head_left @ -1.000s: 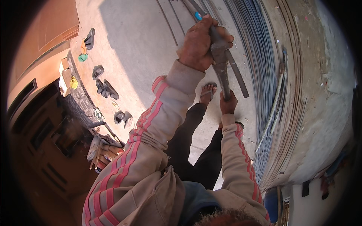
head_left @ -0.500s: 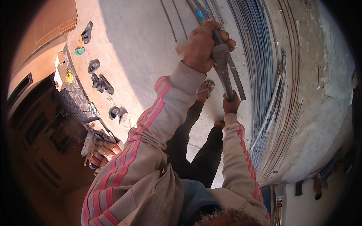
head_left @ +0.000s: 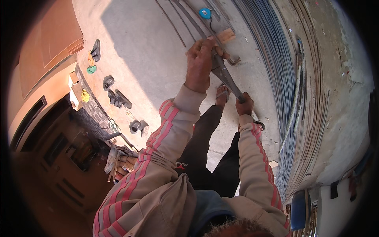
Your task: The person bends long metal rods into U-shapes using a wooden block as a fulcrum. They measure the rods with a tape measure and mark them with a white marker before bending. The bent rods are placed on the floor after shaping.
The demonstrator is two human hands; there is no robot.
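Observation:
My left hand (head_left: 198,65) is closed around a long dark metal bar near its thick middle; the bar looks like a hand rebar bender (head_left: 224,73). Its wide part tapers toward me, and my right hand (head_left: 245,104) grips this nearer end. Beyond my left hand the bar or a rod in line with it runs to the far edge of the view. Just right of my left fingers shows a short curved metal hook (head_left: 235,61). What it joins is hidden by the fingers. A wooden block (head_left: 226,35) lies just beyond.
A blue tape measure (head_left: 205,13) lies beyond the block. Thin rods (head_left: 170,23) lie ahead on the concrete. A long bundle of steel rods (head_left: 272,67) runs along the right, beside a wall. Several sandals (head_left: 118,98) lie at left. My feet (head_left: 223,94) stand below the tool.
Both hands and the tool have moved nearer to me, my left hand also leftward. A ribbed rod end beside the tool no longer shows there. The wooden block and the hook have come into view.

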